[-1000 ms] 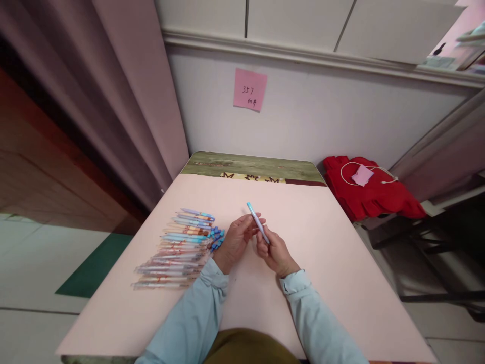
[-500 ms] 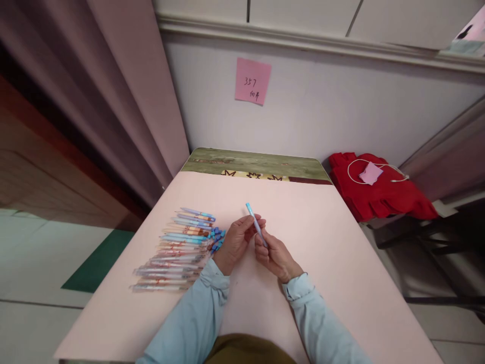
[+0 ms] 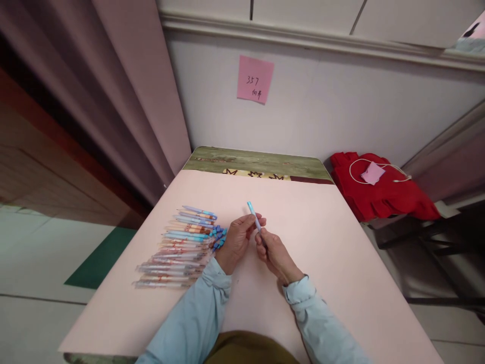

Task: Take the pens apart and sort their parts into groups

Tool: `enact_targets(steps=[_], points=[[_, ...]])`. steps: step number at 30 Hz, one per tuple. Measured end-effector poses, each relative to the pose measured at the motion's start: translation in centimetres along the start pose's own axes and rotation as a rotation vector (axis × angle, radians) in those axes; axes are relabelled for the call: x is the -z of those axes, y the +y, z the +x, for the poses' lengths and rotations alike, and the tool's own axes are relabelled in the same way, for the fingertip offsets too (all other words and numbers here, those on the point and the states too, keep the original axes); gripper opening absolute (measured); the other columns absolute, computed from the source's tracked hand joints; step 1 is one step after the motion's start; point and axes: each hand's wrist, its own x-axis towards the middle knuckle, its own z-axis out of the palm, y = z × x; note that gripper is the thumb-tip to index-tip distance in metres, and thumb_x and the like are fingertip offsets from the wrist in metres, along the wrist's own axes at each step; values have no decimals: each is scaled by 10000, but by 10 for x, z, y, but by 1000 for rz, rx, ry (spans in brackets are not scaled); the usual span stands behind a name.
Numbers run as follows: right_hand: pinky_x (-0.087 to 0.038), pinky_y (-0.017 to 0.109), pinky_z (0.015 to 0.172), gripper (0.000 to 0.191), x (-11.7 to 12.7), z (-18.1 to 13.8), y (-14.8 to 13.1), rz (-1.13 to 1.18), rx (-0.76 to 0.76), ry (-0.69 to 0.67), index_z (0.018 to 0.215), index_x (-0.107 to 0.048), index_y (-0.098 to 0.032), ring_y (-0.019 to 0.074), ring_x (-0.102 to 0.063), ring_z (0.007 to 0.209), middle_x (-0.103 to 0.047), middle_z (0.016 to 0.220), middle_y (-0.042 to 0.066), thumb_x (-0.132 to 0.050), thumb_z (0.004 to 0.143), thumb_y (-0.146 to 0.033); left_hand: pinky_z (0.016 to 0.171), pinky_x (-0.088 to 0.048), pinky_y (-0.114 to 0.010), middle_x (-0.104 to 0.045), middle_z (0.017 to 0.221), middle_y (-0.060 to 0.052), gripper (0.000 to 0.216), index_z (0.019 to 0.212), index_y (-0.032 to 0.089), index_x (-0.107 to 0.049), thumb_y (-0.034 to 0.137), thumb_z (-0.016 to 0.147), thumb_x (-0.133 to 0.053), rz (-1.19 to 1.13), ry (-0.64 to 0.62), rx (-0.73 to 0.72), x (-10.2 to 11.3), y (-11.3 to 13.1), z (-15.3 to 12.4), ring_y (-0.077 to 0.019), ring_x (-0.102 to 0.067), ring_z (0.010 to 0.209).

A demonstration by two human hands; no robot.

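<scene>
Both hands meet over the middle of the pink counter (image 3: pixel 333 242), and between them they hold one light blue pen (image 3: pixel 254 218). The right hand (image 3: pixel 276 255) is curled around the pen's lower end, fingers closed on the barrel. The left hand (image 3: pixel 238 238) pinches the barrel a little higher, with thumb and fingertips closed on it. The pen is lifted off the counter and tilted: its long axis runs from the right hand's grip up and away from the person, leaning slightly to the left, so that its free blue end sticks out beyond both hands toward the wall. The right hand carries more of the pen; the left hand sits nearer the free end.

Just to the left of the left hand, a row of pens (image 3: pixel 178 247) lies flat on the counter, side by side, each one running roughly left to right. A small cluster of blue caps (image 3: pixel 218 237) lies at the right-hand end of that row, almost touching the left hand's knuckles.

Farther out, a pink sticky note (image 3: pixel 255 79) is stuck on the wall, and a red cloth (image 3: pixel 382 194) with a white cable on it lies to the right of the counter.
</scene>
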Motion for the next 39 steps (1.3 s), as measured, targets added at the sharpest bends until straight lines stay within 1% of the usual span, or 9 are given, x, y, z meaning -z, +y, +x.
enact_targets(steps=[5, 12, 17, 20, 23, 25, 30, 34, 39], points=[[-190, 224, 414, 420, -3, -2, 3, -198, 158, 87, 716, -545, -199, 76, -319, 418, -417, 480, -68, -561, 899, -576, 733, -491, -253, -752, 793, -81, 257, 828, 125, -739, 331, 694, -815, 12, 35, -10, -2, 2, 1, -151, -676, 732], [-280, 246, 457, 501, -1, -3, 0, -137, 178, 130, 815, -646, -176, 98, -395, 444, -481, 495, -38, -459, 934, -626, 548, -425, -240, -711, 738, -43, 240, 793, 132, -723, 339, 705, -808, 19, -40, -18, -8, 3, -1, -68, -496, 483], [-256, 236, 460, 420, 5, -1, -2, -82, 182, 123, 817, -656, -168, 86, -391, 468, -494, 529, -38, -564, 905, -568, 589, -442, -244, -661, 666, -22, 245, 825, 125, -754, 335, 708, -802, 49, -42, -56, -7, 3, -1, -97, -547, 558], [-272, 220, 475, 327, 5, 0, -3, -82, 216, 131, 827, -640, -175, 76, -412, 510, -551, 617, -29, -689, 838, -498, 615, -452, -235, -679, 704, -32, 238, 794, 128, -757, 320, 670, -823, 23, 19, -56, -7, 3, -1, -109, -588, 622], [-279, 204, 479, 312, 3, -1, -4, -58, 255, 152, 872, -609, -199, 68, -402, 513, -522, 621, -59, -796, 750, -418, 648, -466, -226, -691, 737, -31, 214, 765, 131, -750, 289, 650, -839, -28, 60, -48, -7, 2, 0, -112, -611, 672], [-279, 203, 468, 323, 1, -2, -4, -54, 268, 162, 914, -599, -212, 70, -386, 498, -481, 592, -76, -786, 762, -427, 660, -476, -226, -699, 751, -30, 211, 772, 133, -745, 283, 658, -840, -63, 58, -45, -7, 2, 1, -111, -618, 679], [-227, 222, 408, 429, 3, -2, -1, -88, 183, 159, 884, -636, -182, 80, -329, 423, -424, 509, -67, -533, 904, -598, 627, -482, -239, -724, 799, -40, 209, 780, 144, -723, 301, 692, -828, -95, 25, -46, -3, 0, 3, -109, -618, 635], [-253, 212, 406, 370, 5, 1, 2, -100, 180, 183, 812, -623, -180, 70, -380, 424, -497, 546, -51, -629, 859, -547, 629, -477, -227, -732, 775, -47, 209, 777, 137, -717, 291, 691, -830, -98, 60, -50, -3, -2, 4, -100, -614, 624], [-367, 203, 463, 320, 3, 2, 1, -86, 250, 195, 889, -588, -208, 76, -475, 481, -559, 619, -60, -795, 747, -407, 694, -492, -224, -744, 786, -53, 221, 776, 143, -709, 272, 663, -849, -136, 119, -48, -5, -2, 3, -113, -655, 697]])
